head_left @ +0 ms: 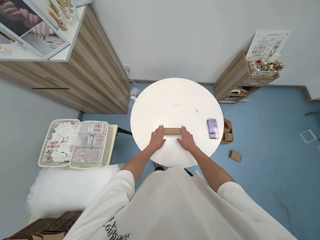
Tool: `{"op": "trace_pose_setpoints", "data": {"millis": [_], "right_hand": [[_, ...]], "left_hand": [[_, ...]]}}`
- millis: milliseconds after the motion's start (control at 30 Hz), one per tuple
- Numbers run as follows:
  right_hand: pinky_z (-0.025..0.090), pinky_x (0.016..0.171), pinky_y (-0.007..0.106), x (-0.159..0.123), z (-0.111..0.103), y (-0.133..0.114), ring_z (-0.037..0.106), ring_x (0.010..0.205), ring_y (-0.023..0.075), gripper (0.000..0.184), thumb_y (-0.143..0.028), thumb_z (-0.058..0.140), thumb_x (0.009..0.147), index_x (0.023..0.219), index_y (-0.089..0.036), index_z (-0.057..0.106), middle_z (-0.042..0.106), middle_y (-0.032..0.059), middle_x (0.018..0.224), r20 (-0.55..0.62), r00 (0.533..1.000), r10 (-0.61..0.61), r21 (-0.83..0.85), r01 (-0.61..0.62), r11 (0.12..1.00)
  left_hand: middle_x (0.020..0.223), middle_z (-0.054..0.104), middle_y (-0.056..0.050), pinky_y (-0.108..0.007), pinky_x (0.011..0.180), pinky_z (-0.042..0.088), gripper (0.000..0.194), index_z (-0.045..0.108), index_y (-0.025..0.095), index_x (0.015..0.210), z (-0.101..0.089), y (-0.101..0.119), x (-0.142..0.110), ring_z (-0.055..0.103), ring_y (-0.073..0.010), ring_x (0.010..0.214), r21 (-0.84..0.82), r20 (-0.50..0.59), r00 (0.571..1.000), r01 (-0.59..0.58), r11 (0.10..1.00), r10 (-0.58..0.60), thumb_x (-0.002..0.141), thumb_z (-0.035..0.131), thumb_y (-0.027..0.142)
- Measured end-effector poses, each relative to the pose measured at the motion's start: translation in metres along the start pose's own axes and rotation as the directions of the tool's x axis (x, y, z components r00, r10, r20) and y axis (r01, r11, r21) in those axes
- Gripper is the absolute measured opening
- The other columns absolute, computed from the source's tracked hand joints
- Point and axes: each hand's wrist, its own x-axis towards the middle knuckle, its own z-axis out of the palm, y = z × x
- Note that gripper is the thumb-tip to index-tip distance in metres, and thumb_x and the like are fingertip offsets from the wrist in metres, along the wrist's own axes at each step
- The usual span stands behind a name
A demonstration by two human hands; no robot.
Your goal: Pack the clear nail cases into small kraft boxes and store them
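A small brown cardboard box [172, 131] lies on the round white table [177, 95], near the side closest to me. At its left end is my left hand [157, 138], fingers over the end and thumb along the near side. My right hand [187, 139] grips the right end in much the same way. Between the two hands, the box's long side shows a small half-round mark or notch. What is inside the box is hidden.
A blurred-out purple item [213, 128] lies at the table's right. Beside the table, an open carton [227, 132] and a small box [235, 156] rest on the blue floor. Baskets with clear cases [90, 142] and bubble wrap [72, 189] are at left, below a wooden cabinet [96, 65].
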Motion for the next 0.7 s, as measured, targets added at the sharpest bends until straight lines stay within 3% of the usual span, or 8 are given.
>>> {"op": "trace_pose_setpoints", "data": {"millis": [100,200,333,467,600,700], "right_hand": [[0.031,0.112,0.054,-0.001,0.007,-0.002,0.032,0.142,0.0379,0.086,-0.053,0.044,0.095,0.163,-0.02,0.004,0.01,0.0146,0.169,0.025,0.999,0.02,-0.041,-0.019,0.999],[0.03,0.112,0.055,0.001,0.008,-0.002,0.03,0.143,0.0386,0.089,-0.052,0.047,0.094,0.163,-0.02,0.001,0.01,0.0157,0.169,0.053,0.998,0.031,-0.058,-0.028,0.998],[0.031,0.11,0.055,0.004,0.004,-0.005,0.036,0.138,0.0387,0.093,-0.048,0.054,0.091,0.163,-0.021,0.001,0.028,0.0196,0.162,0.072,0.997,0.041,-0.05,-0.037,0.998],[0.037,0.103,0.05,0.004,-0.002,-0.011,0.047,0.125,0.0357,0.08,-0.043,0.047,0.096,0.161,-0.019,0.008,0.05,0.0203,0.141,0.058,0.993,0.106,0.072,-0.11,0.991],[0.037,0.103,0.048,-0.001,-0.003,-0.016,0.05,0.123,0.0338,0.067,-0.04,0.046,0.097,0.157,-0.02,0.024,0.055,0.0182,0.136,0.032,0.991,0.129,0.173,-0.132,0.976],[0.036,0.105,0.046,-0.01,0.004,-0.017,0.049,0.126,0.0313,0.058,-0.038,0.046,0.097,0.151,-0.022,0.034,0.054,0.0151,0.141,0.023,0.992,0.12,0.217,-0.122,0.969]], "left_hand": [[0.169,0.01,-0.018,-0.058,0.12,0.015,0.096,0.0,0.02,0.163,0.007,0.001,-0.003,0.014,-0.038,0.154,0.022,0.01,1.0,0.023,0.999,-0.023,0.087,0.058,0.026],[0.167,0.015,-0.021,-0.062,0.119,0.013,0.099,-0.002,0.019,0.163,0.009,0.002,0.0,0.016,-0.0404,0.153,0.021,0.025,0.998,0.057,0.998,-0.057,0.083,0.056,0.021],[0.153,0.038,-0.024,-0.059,0.116,0.022,0.098,0.002,0.017,0.163,0.006,0.005,0.003,0.032,-0.0401,0.145,0.017,0.052,0.995,0.083,0.996,-0.084,0.081,0.056,0.018],[0.134,0.054,-0.024,-0.052,0.106,0.036,0.089,0.008,0.011,0.161,-0.003,0.009,0.005,0.047,-0.0381,0.131,-0.014,0.104,0.992,0.069,0.998,-0.067,0.085,0.053,0.02],[0.129,0.06,-0.021,-0.047,0.101,0.041,0.071,0.023,0.012,0.156,-0.01,0.007,0.0,0.054,-0.035,0.122,-0.075,0.07,0.996,0.055,0.996,-0.05,0.09,0.047,0.02],[0.133,0.06,-0.019,-0.046,0.101,0.041,0.061,0.033,0.015,0.15,-0.003,-0.001,-0.014,0.056,-0.0332,0.122,-0.123,0.059,0.997,0.053,0.991,-0.046,0.09,0.046,0.019]]}}
